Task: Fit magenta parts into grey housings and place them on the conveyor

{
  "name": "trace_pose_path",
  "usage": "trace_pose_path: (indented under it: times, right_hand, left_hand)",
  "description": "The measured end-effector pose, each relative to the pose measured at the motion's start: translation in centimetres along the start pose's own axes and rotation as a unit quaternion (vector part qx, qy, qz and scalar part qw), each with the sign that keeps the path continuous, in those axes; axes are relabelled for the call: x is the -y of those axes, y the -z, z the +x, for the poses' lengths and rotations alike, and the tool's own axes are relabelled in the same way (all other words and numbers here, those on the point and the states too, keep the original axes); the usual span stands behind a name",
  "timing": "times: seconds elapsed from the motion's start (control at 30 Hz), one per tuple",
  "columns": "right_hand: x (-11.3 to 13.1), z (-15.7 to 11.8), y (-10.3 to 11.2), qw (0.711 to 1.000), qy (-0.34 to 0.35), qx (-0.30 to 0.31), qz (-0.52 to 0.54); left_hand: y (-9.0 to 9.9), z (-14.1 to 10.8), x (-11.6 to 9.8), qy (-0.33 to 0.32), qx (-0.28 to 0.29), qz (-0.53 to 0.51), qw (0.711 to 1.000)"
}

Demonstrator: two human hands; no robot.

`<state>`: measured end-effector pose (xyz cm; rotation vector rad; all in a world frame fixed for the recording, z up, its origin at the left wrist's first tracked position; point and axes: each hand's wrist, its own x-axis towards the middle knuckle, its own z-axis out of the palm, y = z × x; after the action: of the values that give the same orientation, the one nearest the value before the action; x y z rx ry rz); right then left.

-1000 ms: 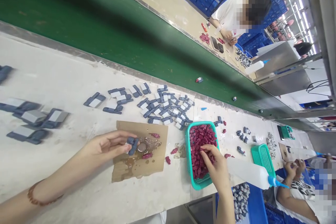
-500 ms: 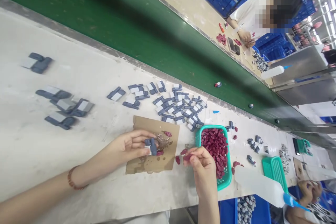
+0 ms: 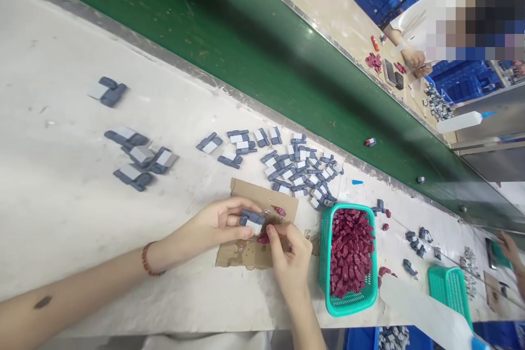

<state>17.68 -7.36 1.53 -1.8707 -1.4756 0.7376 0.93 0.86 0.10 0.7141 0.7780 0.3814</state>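
Note:
In the head view, my left hand (image 3: 229, 223) grips a blue-grey plastic piece (image 3: 252, 222) with a pale grey block on it, above a wet sheet of brown cardboard (image 3: 246, 254). Close beside it, my right hand (image 3: 290, 256) is closed, thumb and finger pinched over the wet patch. Its fingertips mostly hide the small dark red piece that the earlier frame shows in them. Another dark red piece (image 3: 280, 211) lies on the cardboard. A green basket (image 3: 372, 301) full of dark red pieces stands right of my right hand.
Many blue-grey pieces (image 3: 301, 167) lie beyond the cardboard, several more (image 3: 141, 156) at the left. A white bottle (image 3: 426, 306) crosses the lower right. A green belt (image 3: 262, 65) runs along the table's far side. Co-workers' hands (image 3: 415, 60) show across the belt and at the right edge.
My right hand has moved left from beside the basket to the cardboard, close to my left hand. The blue-grey piece has turned in my left hand. The view has shifted left.

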Motion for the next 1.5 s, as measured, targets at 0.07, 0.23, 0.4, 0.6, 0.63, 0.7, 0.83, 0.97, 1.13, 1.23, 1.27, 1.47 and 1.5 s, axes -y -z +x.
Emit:
trace_pose_path:
  times: [0.07,0.23,0.4,0.6,0.63,0.7,0.83,0.97,1.13,1.23,1.27,1.47,1.5]
  right_hand:
    - [0.1,0.3,-0.4,0.999,0.036,0.013,-0.024]
    - [0.0,0.6,-1.1,0.996,0.068,0.020,-0.051]
    - [-0.1,0.2,-0.6,0.986,-0.082,-0.049,0.136]
    - [1.5,0.2,-0.4,0.936,-0.106,-0.127,0.309]
    - [1.8,0.4,-0.4,0.935,-0.097,-0.123,0.319]
    - [2.3,0.6,-0.6,0.934,-0.087,-0.113,0.327]
    - [2.6,0.8,-0.7,0.939,-0.083,-0.099,0.318]
    - [2.6,0.7,-0.8,0.954,-0.070,-0.083,0.278]
    - [2.3,0.2,-1.0,0.961,-0.084,-0.060,0.258]
    - [2.0,-0.3,-1.4,0.967,-0.093,-0.048,0.233]
    - [1.9,-0.5,-1.4,0.969,-0.094,-0.044,0.225]
    - [1.7,-1.2,0.8,0.980,-0.067,-0.019,0.185]
    - [1.4,-1.2,1.9,0.985,-0.049,-0.025,0.161]
  left_hand:
    - [0.2,0.2,0.3,-0.007,0.009,-0.006,1.000]
    - [0.5,0.3,0.6,-0.004,0.017,0.003,1.000]
    - [0.4,0.0,0.4,0.007,0.033,0.022,0.999]
    - [0.0,-0.3,0.5,-0.001,0.036,0.054,0.998]
    - [0.0,-0.3,0.5,0.000,0.037,0.057,0.998]
    - [-0.1,-0.3,0.7,-0.003,0.041,0.061,0.997]
    - [-0.1,-0.4,0.8,-0.013,0.047,0.063,0.997]
    - [-0.2,-0.6,0.6,-0.009,0.052,0.073,0.996]
    - [-0.2,-0.7,0.5,-0.023,0.054,0.103,0.993]
    - [-0.2,-0.8,0.7,-0.039,0.054,0.129,0.989]
    - [-0.2,-0.8,0.8,-0.044,0.053,0.137,0.988]
    - [-0.7,-1.0,0.8,-0.071,0.034,0.185,0.980]
    - [-0.8,-1.0,0.6,-0.074,0.023,0.198,0.977]
